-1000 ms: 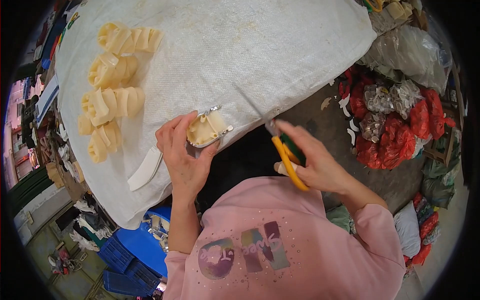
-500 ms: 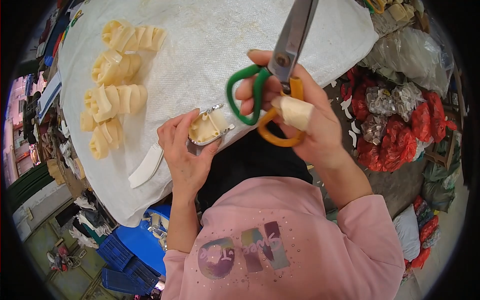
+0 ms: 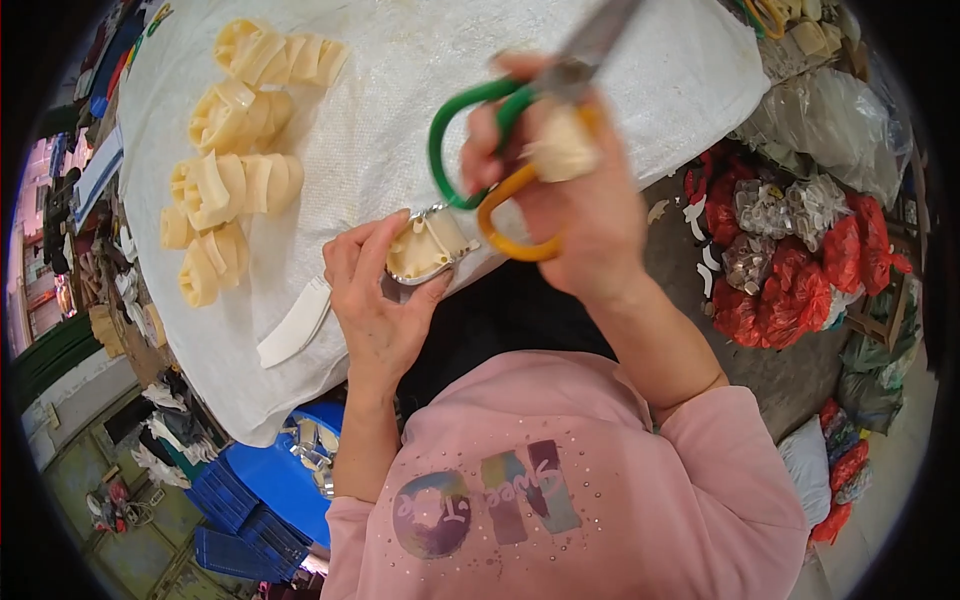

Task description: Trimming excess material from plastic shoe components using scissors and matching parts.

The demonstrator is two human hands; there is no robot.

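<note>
One cream, silver-rimmed piece sits pinched in your left grip at the near edge of the bench; your right grip holds scissors aloft, blades pointing away. Printed lettering crosses your pink shirt.

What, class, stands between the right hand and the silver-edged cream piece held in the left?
Only the scissors that the right hand itself holds: their orange loop and green loop lie, in this view, between that hand and the cream piece. Nothing else visible blocks the gap, though height is hard to judge.
</note>
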